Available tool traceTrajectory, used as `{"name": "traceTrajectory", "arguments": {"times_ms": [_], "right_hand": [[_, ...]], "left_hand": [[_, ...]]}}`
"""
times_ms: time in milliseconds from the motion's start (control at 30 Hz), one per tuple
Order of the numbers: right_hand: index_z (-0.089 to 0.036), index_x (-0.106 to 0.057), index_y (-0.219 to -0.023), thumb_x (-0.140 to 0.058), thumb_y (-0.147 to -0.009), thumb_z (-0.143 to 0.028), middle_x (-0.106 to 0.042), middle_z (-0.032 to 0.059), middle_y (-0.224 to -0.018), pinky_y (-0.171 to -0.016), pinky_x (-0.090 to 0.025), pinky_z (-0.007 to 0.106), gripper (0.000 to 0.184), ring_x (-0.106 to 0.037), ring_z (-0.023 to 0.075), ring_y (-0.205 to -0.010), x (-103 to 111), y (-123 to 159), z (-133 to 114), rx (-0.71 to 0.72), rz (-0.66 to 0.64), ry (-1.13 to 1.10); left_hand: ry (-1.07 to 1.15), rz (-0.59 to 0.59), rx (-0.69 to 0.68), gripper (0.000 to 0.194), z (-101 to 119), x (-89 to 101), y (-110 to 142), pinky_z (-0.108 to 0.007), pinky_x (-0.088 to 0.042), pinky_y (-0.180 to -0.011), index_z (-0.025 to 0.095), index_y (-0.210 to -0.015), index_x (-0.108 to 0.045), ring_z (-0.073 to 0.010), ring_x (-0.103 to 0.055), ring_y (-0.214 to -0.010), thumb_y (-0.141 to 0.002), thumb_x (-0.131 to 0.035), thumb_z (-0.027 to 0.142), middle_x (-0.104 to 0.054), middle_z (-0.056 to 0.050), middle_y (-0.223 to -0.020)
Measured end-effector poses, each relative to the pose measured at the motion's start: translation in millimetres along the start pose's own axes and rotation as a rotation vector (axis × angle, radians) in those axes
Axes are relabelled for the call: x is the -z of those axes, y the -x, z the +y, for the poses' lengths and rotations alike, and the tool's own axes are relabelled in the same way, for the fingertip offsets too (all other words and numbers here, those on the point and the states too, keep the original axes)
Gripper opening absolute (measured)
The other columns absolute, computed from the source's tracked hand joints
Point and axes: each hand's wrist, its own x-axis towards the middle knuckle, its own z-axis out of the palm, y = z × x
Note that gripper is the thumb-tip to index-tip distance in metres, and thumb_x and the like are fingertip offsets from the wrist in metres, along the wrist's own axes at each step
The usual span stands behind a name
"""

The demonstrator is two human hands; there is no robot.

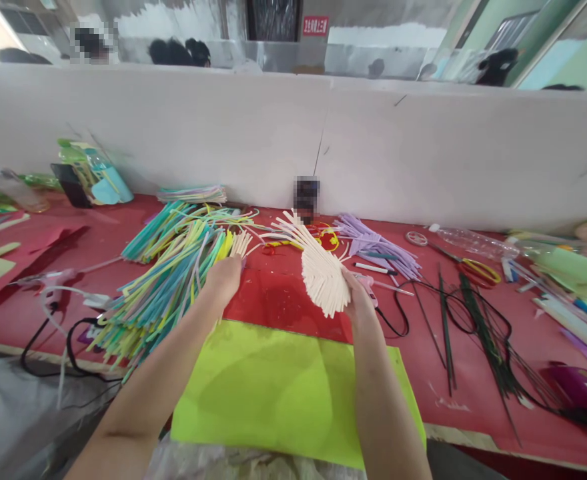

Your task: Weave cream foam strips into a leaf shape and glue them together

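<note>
A cream leaf-shaped piece (323,277) made of chenille stems is gripped along its right edge by my right hand (361,300), above the red tabletop. Its loose stem ends fan out toward the back left. My left hand (226,277) is closed around a small bunch of cream chenille stems (241,244), whose tips stick up past the fingers. Beside and under that hand spreads a large pile of blue, yellow and green chenille stems (158,287). A lime-green sheet (273,393) lies below both forearms.
Purple chenille stems (378,243) lie at the back, near a white pen (375,269). Yellow-handled scissors (478,270), dark wires (483,333) and a plastic bottle (473,241) are on the right. A glue gun (56,283) with cords sits left. A white partition (223,127) stands behind.
</note>
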Motion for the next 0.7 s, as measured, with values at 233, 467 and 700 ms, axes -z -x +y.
{"name": "traceTrajectory", "arguments": {"times_ms": [233,467,700], "right_hand": [[-0.021,-0.069,-0.091,-0.070,-0.070,-0.031,-0.074,0.0021,-0.100,-0.086,-0.057,0.028,0.023,-0.068,0.0195,-0.099,-11.8,4.2,-2.3,-0.065,0.048,-0.196],[-0.023,-0.067,-0.093,-0.076,-0.065,-0.023,-0.074,-0.0040,-0.088,-0.055,-0.056,0.016,0.030,-0.069,0.0107,-0.071,-30.1,14.3,0.3,-0.068,0.040,-0.208],[-0.025,-0.064,-0.094,-0.078,-0.060,-0.019,-0.073,-0.0053,-0.091,-0.067,-0.056,0.020,0.037,-0.068,0.0110,-0.075,-53.9,28.2,7.8,0.008,0.026,-0.191]], "left_hand": [[0.451,0.159,0.045,0.019,-4.4,-9.6,-2.8,-0.043,-0.043,-0.096,0.013,-0.092,-0.065,-0.0333,-0.059,-0.111,-0.084,-0.056,0.029,-0.068,-0.019,-0.098],[1.148,0.166,-0.138,0.038,67.3,-64.8,-5.9,-0.037,-0.045,-0.095,0.018,-0.105,-0.061,-0.0253,-0.060,-0.110,-0.093,-0.038,0.047,-0.068,-0.011,-0.105],[1.853,-0.031,-0.200,0.055,69.9,-97.7,-17.0,-0.029,-0.052,-0.073,0.020,-0.103,-0.061,-0.0167,-0.067,-0.082,-0.076,-0.054,0.068,-0.070,-0.004,-0.092]]}}
